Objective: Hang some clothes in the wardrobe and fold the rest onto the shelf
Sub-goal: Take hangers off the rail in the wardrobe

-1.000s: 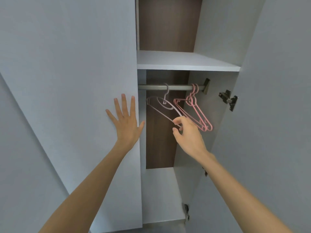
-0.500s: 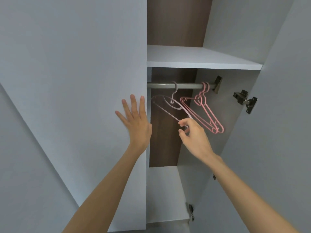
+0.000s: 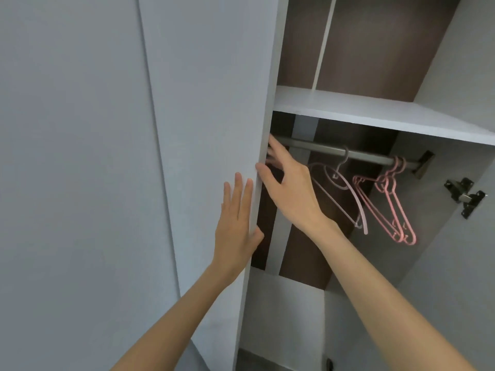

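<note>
The wardrobe stands open in front of me. A metal rail (image 3: 316, 148) runs under a white shelf (image 3: 375, 113). A mauve hanger (image 3: 348, 191) hangs free on the rail, and two pink hangers (image 3: 393, 207) hang to its right. My left hand (image 3: 237, 226) lies flat on the outer face of the left door (image 3: 209, 116), next to its edge. My right hand (image 3: 292, 191) is at that same edge, with the thumb on the edge and the straight fingers reaching behind it. It holds nothing. No clothes are in view.
The right door (image 3: 460, 277) stands open with a dark hinge (image 3: 464, 198) on it. A white upright divider (image 3: 325, 36) splits the compartment above the shelf. The wardrobe's white floor (image 3: 281, 303) lies below the rail.
My right hand let go of the mauve hanger and moved left to the left door's edge. The left door has swung further open and the view has turned left.
</note>
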